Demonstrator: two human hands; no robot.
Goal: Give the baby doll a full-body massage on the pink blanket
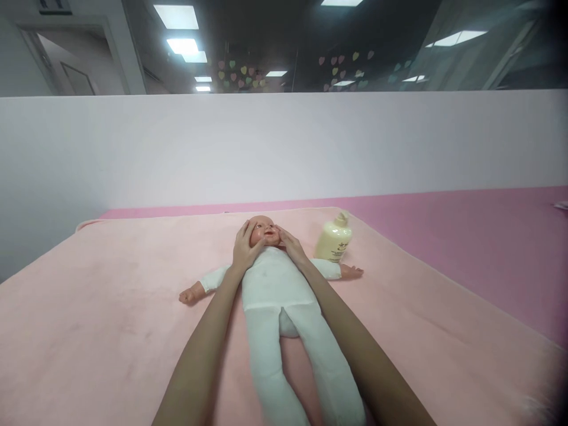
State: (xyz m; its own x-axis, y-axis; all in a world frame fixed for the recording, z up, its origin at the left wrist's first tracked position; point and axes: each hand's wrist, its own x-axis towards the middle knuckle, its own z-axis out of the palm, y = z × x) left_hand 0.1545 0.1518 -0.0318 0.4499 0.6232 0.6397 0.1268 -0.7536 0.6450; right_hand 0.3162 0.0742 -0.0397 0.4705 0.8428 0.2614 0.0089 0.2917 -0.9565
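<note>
And there's the baby doll [277, 281], face-up, head between our open left hand [245, 248] and right hand [293, 245], both touching it!

Both forearms [202, 352] are bare and slim, the fingers [244, 231] slender.

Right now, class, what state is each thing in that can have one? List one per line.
Baby doll: lying face up, arms spread, legs apart.
Left hand: grip open, laid against one side of the doll's face.
Right hand: grip open, fingers at the other side.
Pump bottle: standing beside the doll's arm.
Pink blanket: spread out, lightly creased.
Light panels: lit.
</note>
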